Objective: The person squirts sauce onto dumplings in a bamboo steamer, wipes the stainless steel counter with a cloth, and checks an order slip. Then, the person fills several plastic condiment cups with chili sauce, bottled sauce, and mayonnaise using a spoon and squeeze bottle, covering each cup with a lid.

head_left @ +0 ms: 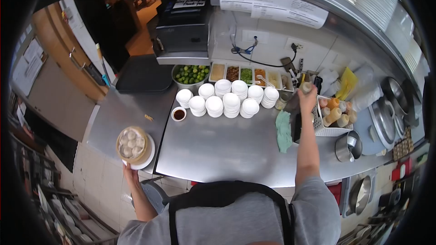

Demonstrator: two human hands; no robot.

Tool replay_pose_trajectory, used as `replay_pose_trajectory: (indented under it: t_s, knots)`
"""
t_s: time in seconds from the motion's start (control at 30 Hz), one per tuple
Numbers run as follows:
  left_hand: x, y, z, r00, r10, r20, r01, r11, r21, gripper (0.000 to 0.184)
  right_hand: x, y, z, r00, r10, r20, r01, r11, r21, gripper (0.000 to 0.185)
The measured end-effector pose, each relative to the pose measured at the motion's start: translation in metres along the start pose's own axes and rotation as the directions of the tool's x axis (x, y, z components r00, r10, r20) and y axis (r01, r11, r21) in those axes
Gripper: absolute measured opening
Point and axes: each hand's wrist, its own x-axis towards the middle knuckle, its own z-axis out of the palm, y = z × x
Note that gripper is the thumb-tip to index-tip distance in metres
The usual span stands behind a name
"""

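The white plate (pixel 151 155), under the bamboo steamer (pixel 144 153) of dumplings (pixel 131 144), is gripped at its near edge by the left hand (pixel 130 171). A small container (pixel 306 86), partly hidden, is held at right by the right hand (pixel 309 100). White dishes (pixel 231 104) are stacked on the steel counter (pixel 218 149).

The desk (pixel 218 145) is showing a smooth, brushed-metal finish, glossy where light is pooling on it. The round steamer basket (pixel 144 140) is looking like pale matt wood, sitting on a smooth, glossy white plate (pixel 151 158). The stacked small dishes (pixel 231 101) are appearing smooth and white, their exact material staying unclear. The green cloth (pixel 284 131) is lying matt and crumpled. The perforated white basket (pixel 334 131) is looking like plastic. The pot (pixel 344 149) is gleaming as shiny metal. Flat paper sheets (pixel 272 8) are hanging on the metal shelf edge.
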Motion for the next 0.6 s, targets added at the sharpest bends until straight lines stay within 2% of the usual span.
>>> replay_pose_trajectory:
  t_s: [0.03, 0.07, 0.1, 0.13, 0.2, 0.3, 0.37, 0.43, 0.5, 0.57, 0.6]
  knots:
    - [0.002, -0.006, -0.005, 1.000, -0.019, -0.024, 0.019, 1.000, -0.001, 0.045, 0.006, -0.006, -0.013, 0.996, -0.075, -0.043, 0.078, 0.995, 0.067, 0.066]
    - [0.004, -0.010, 0.001, 0.997, -0.050, -0.064, 0.055, 0.996, 0.066, 0.044, 0.015, -0.009, -0.024, 0.974, -0.191, -0.123, 0.196, 0.980, 0.031, 0.071]
    - [-0.016, -0.003, -0.013, 0.994, -0.106, 0.017, 0.104, 0.992, 0.074, 0.042, -0.006, -0.023, -0.053, 0.972, -0.208, -0.114, 0.214, 0.975, 0.051, 0.073]
    - [-0.021, -0.011, 0.007, 0.987, -0.146, 0.070, 0.139, 0.985, 0.103, 0.039, -0.006, -0.052, -0.075, 0.989, -0.129, -0.076, 0.148, 0.919, 0.367, 0.070]
    - [-0.018, -0.036, 0.037, 0.965, -0.192, 0.177, 0.171, 0.977, 0.127, 0.035, -0.003, -0.072, -0.081, 0.958, -0.173, -0.229, 0.282, 0.708, 0.647, 0.065]
    - [-0.034, -0.074, 0.096, 0.903, -0.337, 0.267, 0.303, 0.939, 0.161, 0.034, -0.042, -0.096, -0.087, 0.991, -0.112, -0.071, 0.133, 0.811, 0.570, 0.063]
    - [-0.046, -0.098, 0.128, 0.851, -0.417, 0.319, 0.377, 0.908, 0.182, 0.034, -0.071, -0.092, -0.075, 0.963, -0.220, 0.154, 0.071, 0.764, 0.641, 0.062]
    - [-0.052, -0.120, 0.156, 0.807, -0.500, 0.315, 0.446, 0.865, 0.230, 0.036, -0.107, -0.103, -0.070, 0.876, -0.308, 0.370, 0.041, 0.813, 0.580, 0.062]
    - [-0.054, -0.142, 0.175, 0.764, -0.530, 0.368, 0.452, 0.846, 0.282, 0.038, -0.137, -0.107, -0.061, 0.768, -0.376, 0.518, 0.131, 0.884, 0.448, 0.063]
    - [-0.056, -0.153, 0.193, 0.737, -0.571, 0.361, 0.476, 0.818, 0.322, 0.038, -0.159, -0.099, -0.042, 0.627, -0.525, 0.576, 0.345, 0.850, 0.399, 0.063]
    - [-0.057, -0.155, 0.202, 0.719, -0.597, 0.355, 0.487, 0.798, 0.355, 0.038, -0.169, -0.098, -0.037, 0.629, -0.519, 0.579, 0.342, 0.853, 0.393, 0.063]
